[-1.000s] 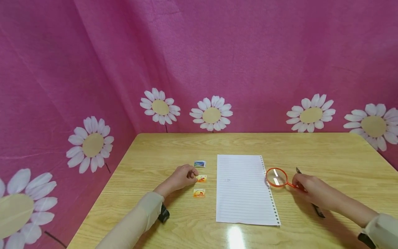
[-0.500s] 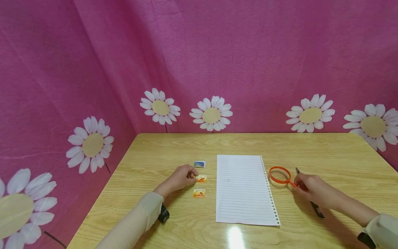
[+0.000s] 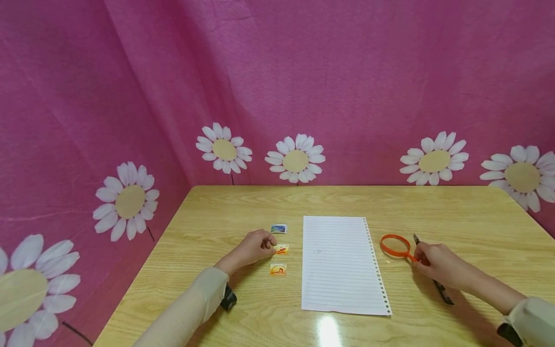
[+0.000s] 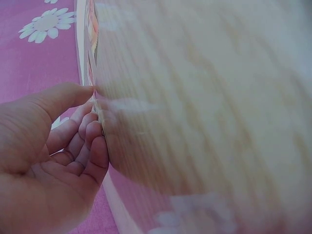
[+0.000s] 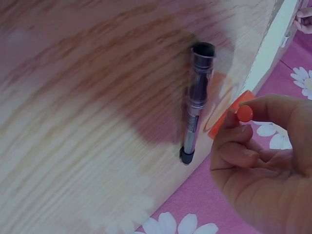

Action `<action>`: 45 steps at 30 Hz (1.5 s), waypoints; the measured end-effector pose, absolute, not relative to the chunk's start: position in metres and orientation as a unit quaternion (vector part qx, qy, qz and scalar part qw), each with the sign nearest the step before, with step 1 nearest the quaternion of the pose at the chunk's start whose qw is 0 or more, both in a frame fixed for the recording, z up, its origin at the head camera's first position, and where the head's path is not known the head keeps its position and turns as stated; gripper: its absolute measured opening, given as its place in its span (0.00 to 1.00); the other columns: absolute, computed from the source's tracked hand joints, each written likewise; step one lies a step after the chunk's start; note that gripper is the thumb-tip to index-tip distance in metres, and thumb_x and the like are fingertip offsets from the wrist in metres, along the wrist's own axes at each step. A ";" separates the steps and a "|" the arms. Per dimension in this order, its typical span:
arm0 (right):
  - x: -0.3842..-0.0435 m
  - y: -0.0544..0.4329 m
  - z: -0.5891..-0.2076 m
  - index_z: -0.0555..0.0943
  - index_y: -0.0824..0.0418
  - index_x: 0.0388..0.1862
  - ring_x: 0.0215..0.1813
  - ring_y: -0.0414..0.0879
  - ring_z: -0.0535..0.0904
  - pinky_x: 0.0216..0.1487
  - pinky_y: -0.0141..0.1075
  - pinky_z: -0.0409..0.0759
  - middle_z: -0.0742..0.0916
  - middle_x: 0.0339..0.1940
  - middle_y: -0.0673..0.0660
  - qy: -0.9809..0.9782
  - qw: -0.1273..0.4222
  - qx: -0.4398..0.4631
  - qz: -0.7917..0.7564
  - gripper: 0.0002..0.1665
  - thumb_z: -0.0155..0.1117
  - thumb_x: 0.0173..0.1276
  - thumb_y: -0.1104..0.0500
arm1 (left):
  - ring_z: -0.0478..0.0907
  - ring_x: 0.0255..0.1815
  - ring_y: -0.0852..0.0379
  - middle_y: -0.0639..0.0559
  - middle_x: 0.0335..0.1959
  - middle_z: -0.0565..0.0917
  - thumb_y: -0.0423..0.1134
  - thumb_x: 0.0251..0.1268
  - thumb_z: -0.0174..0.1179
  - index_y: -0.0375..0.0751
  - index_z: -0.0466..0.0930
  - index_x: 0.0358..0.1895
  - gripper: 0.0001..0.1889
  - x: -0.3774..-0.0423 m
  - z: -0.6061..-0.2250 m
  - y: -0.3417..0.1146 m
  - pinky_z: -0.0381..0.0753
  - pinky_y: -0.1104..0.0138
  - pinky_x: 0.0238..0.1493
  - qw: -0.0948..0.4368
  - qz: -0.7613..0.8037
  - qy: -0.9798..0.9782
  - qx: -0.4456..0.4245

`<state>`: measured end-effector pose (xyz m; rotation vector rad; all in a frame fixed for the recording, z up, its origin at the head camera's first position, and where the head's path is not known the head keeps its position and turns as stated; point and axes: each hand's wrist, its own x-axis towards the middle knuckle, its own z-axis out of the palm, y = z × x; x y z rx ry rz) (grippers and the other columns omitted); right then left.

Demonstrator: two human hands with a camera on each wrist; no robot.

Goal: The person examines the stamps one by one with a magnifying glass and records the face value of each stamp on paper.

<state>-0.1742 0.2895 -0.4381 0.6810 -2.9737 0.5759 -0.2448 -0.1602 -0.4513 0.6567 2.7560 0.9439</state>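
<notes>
Hand, right [image 3: 442,262]: pinches orange round plastic magnifying glass [image 3: 398,254] by handle, right of white lined paper [image 3: 342,270].
Hand, left [image 3: 255,247]: touches yellow-red rectangular stamp [image 3: 283,249], left of paper; cannot tell whether pinched.

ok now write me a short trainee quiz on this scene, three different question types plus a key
1. True or false: the sheet lies between the stamps and the pen.

2. Which does the right hand hold: a) the pen, b) the magnifier, or c) a stamp?

3. Fill in: the fingertips of the left hand are at the ____ one of the three stamps.

Key: 1. True; 2. b; 3. middle
</notes>
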 end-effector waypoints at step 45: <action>-0.169 0.269 -0.446 0.70 0.56 0.18 0.19 0.35 0.59 0.23 0.28 0.58 0.69 0.15 0.45 -0.972 -0.027 0.154 0.178 0.18 0.67 0.63 0.56 | 0.67 0.32 0.61 0.51 0.30 0.75 0.32 0.62 0.66 0.39 0.78 0.37 0.05 -0.245 -0.451 -0.162 0.68 0.74 0.34 0.073 0.319 0.916 0.234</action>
